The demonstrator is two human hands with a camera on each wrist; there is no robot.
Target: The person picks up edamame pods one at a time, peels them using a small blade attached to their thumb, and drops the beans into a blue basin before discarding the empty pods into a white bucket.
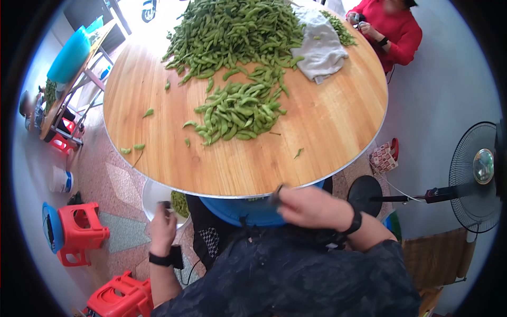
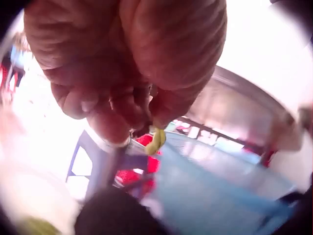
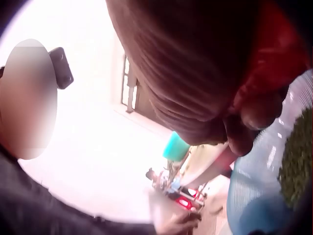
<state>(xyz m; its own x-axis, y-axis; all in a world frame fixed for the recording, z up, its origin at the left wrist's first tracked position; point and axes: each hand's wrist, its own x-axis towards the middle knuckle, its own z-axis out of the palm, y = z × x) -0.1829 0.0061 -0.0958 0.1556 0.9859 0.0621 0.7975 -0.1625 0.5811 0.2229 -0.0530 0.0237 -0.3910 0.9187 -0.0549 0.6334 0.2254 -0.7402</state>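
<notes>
My left hand [image 1: 163, 227] is at the left, beside a white bucket [image 1: 149, 196]. In the left wrist view its thumb and fingers pinch a yellow-green soybean pod [image 2: 156, 141]. My right hand [image 1: 311, 206] is blurred over the right side of a blue basin [image 1: 224, 210] under the table's near edge. Its fingers [image 3: 261, 113] curl in the right wrist view; I cannot tell whether they hold anything. A dark band or cover shows at the fingertips of both hands. Soybean pods [image 1: 237, 113] lie in a small heap on the round wooden table [image 1: 338, 121].
A large heap of pods [image 1: 232, 37] covers the far side of the table, with a pale cloth [image 1: 322, 47] beside it. A person in red [image 1: 396, 31] sits at the far right. A fan [image 1: 475, 177] stands right, red stools [image 1: 84, 227] left.
</notes>
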